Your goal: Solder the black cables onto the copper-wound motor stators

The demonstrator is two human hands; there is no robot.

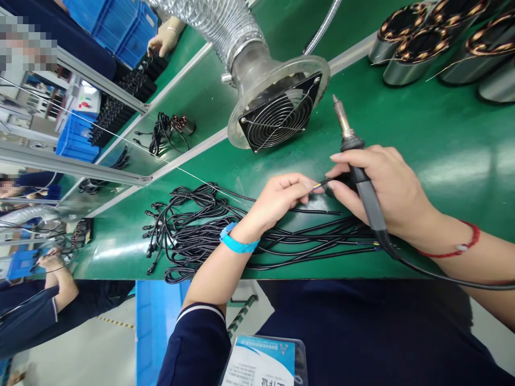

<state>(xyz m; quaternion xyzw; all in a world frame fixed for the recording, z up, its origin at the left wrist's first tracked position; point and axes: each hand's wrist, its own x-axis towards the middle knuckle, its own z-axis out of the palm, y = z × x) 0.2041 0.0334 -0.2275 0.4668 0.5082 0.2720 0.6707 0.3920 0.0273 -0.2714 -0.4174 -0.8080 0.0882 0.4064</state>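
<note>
The left hand (284,194) pinches a cable (318,185), partly hidden by the right hand (388,187), whose fingers wrap a soldering iron (368,201). Black cords (201,236) lie on the green bench (450,145); farther off shows 1 co-worker's gloved hand (167,37); copper-wound cores (416,69) run off upper right.

The surface (454,161) is a smooth, glossy green, with patches of light reflected in it and a pale metal rail (189,156) running along its far side. On its near left part lie black cables (197,236) in looped, overlapping bundles, their plug ends to the left and their long straight lengths stretching to the right, some tips showing coloured wire. At the far right, several metal cylinders (416,67) with copper windings stand upright, close together.
</note>
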